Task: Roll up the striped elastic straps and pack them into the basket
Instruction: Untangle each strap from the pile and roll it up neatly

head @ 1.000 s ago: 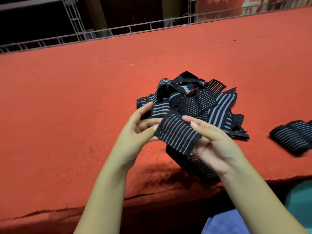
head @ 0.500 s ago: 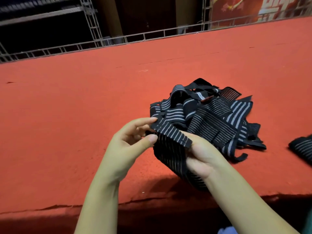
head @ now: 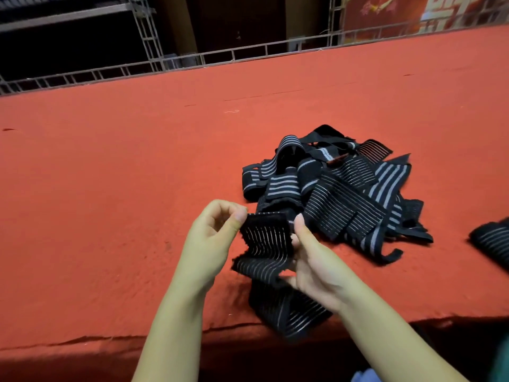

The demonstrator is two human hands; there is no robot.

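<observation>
Between the fingers of the left hand and right hand, the black grey-striped elastic strap, flat before, now folds, both pinching it above the red felt surface; a dark metal truss stands beyond.

We see a broad table covered in red felt-like cloth. On it lie a tangled heap of black grey-striped elastic straps and, well apart, a rolled black striped strap.
</observation>
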